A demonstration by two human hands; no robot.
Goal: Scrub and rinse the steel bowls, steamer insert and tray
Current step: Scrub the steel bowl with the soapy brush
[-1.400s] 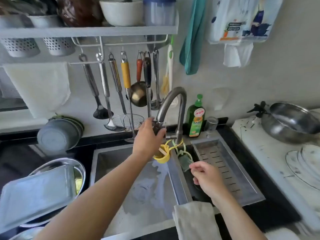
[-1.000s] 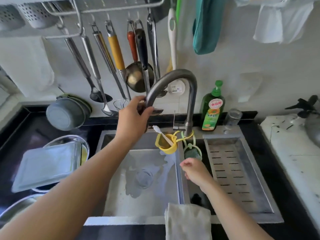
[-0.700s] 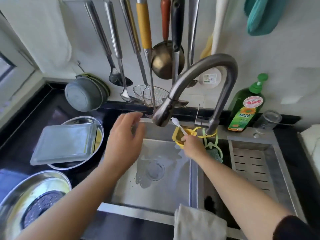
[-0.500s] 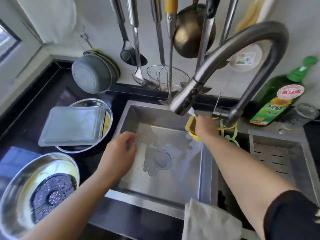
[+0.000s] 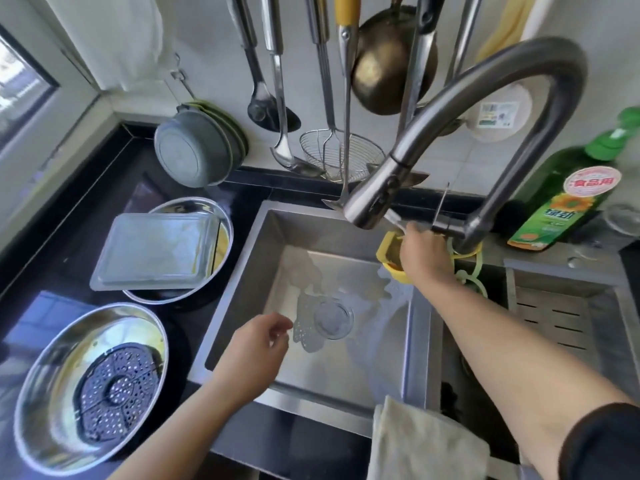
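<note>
Head camera looks down on two steel bowls on the dark worktop (image 5: 62, 244) left of the sink (image 5: 346, 358). The near bowl (image 5: 52, 393) holds the perforated steamer insert (image 5: 117, 386); the far bowl (image 5: 194, 209) has the rectangular tray (image 5: 156, 249) lying across its rim. The left hand (image 5: 252, 355) hovers over the sink's near-left corner, fingers loosely curled, its grip holding nothing. The right hand (image 5: 420, 254) reaches to the yellow holder (image 5: 386, 251) hanging under the tap (image 5: 485, 109); whether its grip has closed on anything there I cannot tell. One green soap bottle (image 5: 561, 202) stands at the right, one pale cloth (image 5: 422, 441) drapes over the sink's front edge, and ladles and a strainer hang on the wall.
</note>
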